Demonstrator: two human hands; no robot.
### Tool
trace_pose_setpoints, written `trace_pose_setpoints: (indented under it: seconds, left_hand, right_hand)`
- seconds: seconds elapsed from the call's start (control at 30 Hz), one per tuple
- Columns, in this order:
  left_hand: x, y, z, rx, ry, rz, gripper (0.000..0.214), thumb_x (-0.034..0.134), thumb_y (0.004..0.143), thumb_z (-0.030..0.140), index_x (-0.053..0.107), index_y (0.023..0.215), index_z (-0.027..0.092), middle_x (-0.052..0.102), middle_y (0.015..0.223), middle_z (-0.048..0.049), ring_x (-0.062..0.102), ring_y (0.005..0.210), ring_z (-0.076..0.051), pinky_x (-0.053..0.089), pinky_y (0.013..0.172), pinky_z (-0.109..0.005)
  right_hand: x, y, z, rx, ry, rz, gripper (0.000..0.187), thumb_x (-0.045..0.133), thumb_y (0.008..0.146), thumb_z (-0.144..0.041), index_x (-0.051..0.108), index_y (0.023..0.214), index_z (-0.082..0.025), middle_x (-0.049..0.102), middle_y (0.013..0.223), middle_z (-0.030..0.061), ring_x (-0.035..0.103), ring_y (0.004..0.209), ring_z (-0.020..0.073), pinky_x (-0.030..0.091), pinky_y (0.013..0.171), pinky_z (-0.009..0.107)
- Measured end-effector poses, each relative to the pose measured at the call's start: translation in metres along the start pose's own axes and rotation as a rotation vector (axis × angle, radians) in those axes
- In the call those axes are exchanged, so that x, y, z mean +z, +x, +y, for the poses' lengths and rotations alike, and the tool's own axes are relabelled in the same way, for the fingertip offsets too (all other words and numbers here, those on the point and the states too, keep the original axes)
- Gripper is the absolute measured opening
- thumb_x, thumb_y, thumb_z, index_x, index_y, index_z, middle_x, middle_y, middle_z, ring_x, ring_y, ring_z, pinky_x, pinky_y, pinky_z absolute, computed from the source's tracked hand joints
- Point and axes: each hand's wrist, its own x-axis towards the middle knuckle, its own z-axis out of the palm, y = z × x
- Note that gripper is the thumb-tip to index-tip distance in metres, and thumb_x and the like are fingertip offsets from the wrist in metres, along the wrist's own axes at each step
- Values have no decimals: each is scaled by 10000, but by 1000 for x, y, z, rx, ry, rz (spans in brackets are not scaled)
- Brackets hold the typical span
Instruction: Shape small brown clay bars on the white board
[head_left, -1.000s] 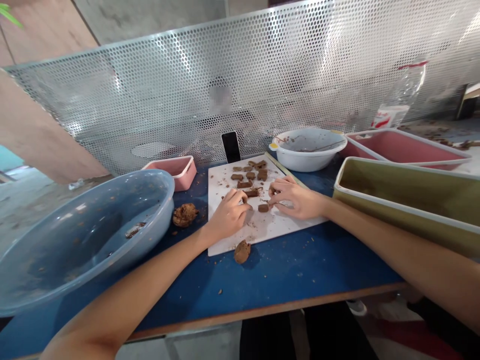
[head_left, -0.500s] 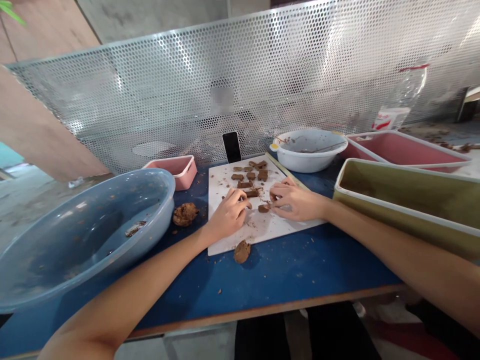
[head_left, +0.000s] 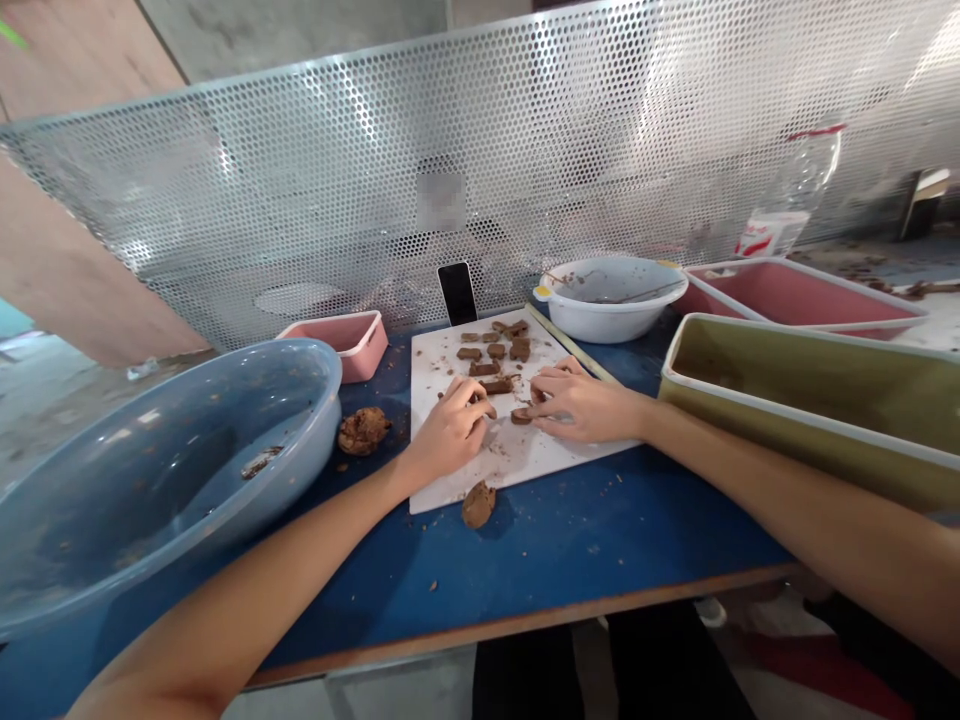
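Note:
A white board (head_left: 442, 484) lies on the blue table, with several brown clay pieces in rows at its far part, among them a flat bar (head_left: 496, 385). My right hand (head_left: 581, 405) rests on the board's right side, its fingertips closed on a small clay piece (head_left: 519, 416). Left of that piece, my left hand (head_left: 448, 432) is curled just above the board with thumb and fingers drawn together. Something brown shows at its fingertips, too small to make out. One clay lump (head_left: 478, 505) sits at the board's near edge.
A large blue basin (head_left: 300, 520) stands left, beside a rough clay lump (head_left: 364, 431) and a small pink box (head_left: 367, 350). A phone (head_left: 457, 294) leans on the perforated metal screen (head_left: 360, 200). Behind my right arm are a white basin (head_left: 611, 322), a stick (head_left: 562, 335) and an olive bin (head_left: 787, 400).
My right fingers have moved slightly left, over the top of the small clay piece. My left hand stays nearly in place. The whole view has shifted a little.

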Motion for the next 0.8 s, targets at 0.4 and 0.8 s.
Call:
trace_pose_setpoints:
  seconds: [0.4,0.8]
  left_hand:
    - [-2,1,2,-13,-3,-11,255,480,1066,77,685,955,179,611,1116,-111,596,1119,-261,578,1002,-455]
    - [-1,0,1,-9,-10,-7,264,472,1060,66,696,971,175,611,1113,-109,593,1122,-260,573,1015,-470]
  right_hand:
    - [1,-1,1,-1,-38,76,435,509,1151,-393,858,948,-230,660,975,74,578,973,238,305,922,451]
    - [-1,0,-1,-17,54,93,362,542,1132,-390,845,1007,-237,664,971,68,581,961,231,323,926,435]
